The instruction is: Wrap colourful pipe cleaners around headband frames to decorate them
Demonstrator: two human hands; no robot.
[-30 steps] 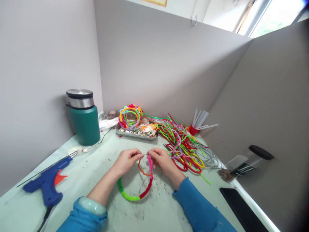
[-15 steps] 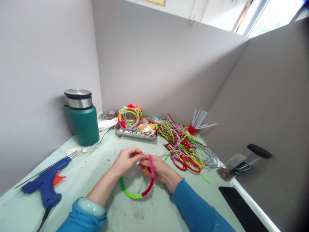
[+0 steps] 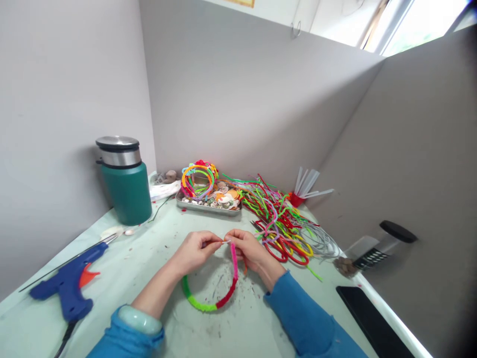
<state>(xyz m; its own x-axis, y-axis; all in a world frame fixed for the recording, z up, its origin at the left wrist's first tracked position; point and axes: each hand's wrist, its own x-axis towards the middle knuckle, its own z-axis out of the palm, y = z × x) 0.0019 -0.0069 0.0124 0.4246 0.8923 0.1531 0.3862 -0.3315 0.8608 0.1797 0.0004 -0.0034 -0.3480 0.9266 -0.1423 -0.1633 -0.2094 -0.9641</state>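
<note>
A ring wrapped in coloured pipe cleaner, in green, dark red and pink bands, hangs between my hands above the table. My left hand pinches a pale, thin bare stretch at its top, fingers closed. Close beside it, my right hand is closed at the ring's pink end, thumb and fingertips on the same pale part. A short orange pipe cleaner pokes out below my right hand; its other end is hidden by the fingers.
Behind lies a metal tray of buttons and finished rings. Right of it are heaped pipe cleaners and red-handled scissors. At left are a blue glue gun and a green flask; at right, a black phone-like slab.
My hands have drawn slightly apart, showing the pale stretch between them. The orange pipe cleaner, earlier across the fingers, now shows only below my right hand.
</note>
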